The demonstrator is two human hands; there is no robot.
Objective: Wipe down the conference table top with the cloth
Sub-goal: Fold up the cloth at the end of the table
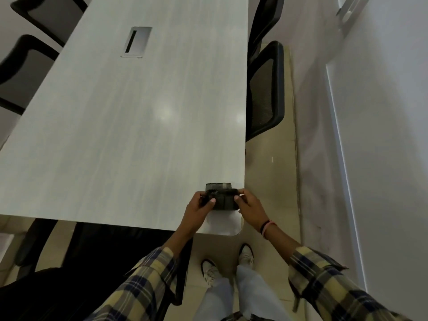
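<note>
Both hands meet at the lower centre of the frame, at the near right corner of a long pale table. The left hand (201, 203) has its fingers curled around the left end of a dark folded cloth (221, 196), thumb pressed on top. The right hand (250, 204) pinches the right end the same way, thumb on top and fingers tucked behind. The cloth is a small, thick bundle, folded several times. Its far part appears to rest on the conference table (129, 126), close to the right edge, and whether the near part is lifted cannot be told.

Plaid sleeves run from the wrists down to the bottom of the frame. A band (266, 225) circles the right wrist. Shoes and pale trousers show on the tiled floor below the corner.

Risks, as a judgement: the cloth sits so near the corner that a loose grip could let it slip off onto the floor. Kept bunched this small, it would cover little surface per pass and leave streaks. A sweep towards the upper centre of the frame could snag on the metal cable hatch (136, 42) set into the top.

That hatch is the only container-like thing; its slot is dark and its contents cannot be seen. Black mesh chairs (266, 91) stand along the right side, more at the upper left.
</note>
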